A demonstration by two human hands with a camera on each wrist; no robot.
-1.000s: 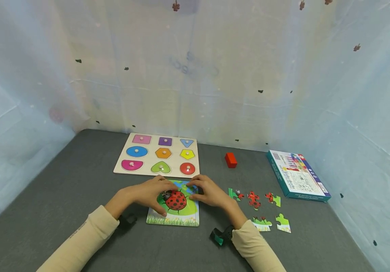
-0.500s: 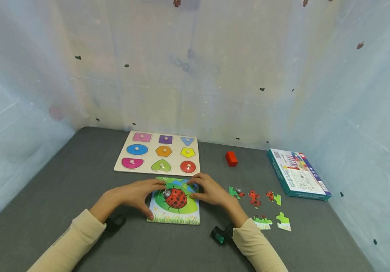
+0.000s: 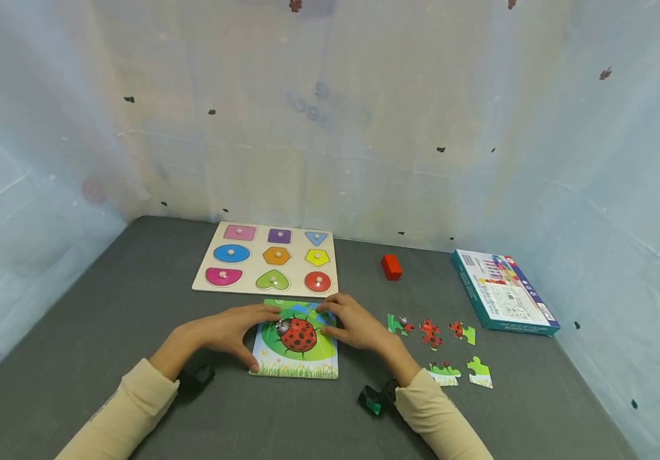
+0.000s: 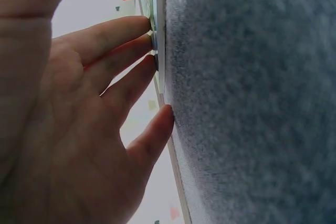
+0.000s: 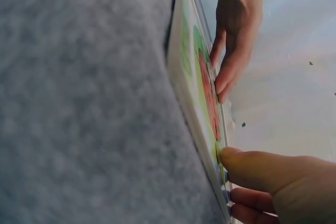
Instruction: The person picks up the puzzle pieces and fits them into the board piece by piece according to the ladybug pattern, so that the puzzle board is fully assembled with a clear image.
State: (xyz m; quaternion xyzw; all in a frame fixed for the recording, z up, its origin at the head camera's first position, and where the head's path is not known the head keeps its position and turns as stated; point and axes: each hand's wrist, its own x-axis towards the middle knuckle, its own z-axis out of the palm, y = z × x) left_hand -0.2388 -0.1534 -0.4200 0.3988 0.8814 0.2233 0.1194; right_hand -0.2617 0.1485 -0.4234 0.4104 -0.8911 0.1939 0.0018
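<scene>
A ladybug puzzle board (image 3: 301,367) lies between my two hands, its picture on a green leaf showing. My left hand (image 3: 223,331) spans its left side, thumb at the lower left edge and fingers at the top; in the left wrist view its fingertips (image 4: 144,24) meet the board's side. My right hand (image 3: 358,324) reaches over the upper right corner. In the right wrist view its thumb (image 5: 252,166) touches the board's face, with the other fingers close behind along the same edge. The corner under this hand is partly hidden.
Several loose puzzle pieces (image 3: 430,332) lie right of my right forearm. A wooden shape board (image 3: 255,281) with knobs sits behind the puzzle. A red block (image 3: 391,267) and a flat teal-edged box (image 3: 505,294) stand farther right. A pale sheet (image 3: 330,128) hangs behind the table.
My left hand has drawn back left from over the ladybug picture to the board's left edge, uncovering more of it. My right hand stays at the upper right corner.
</scene>
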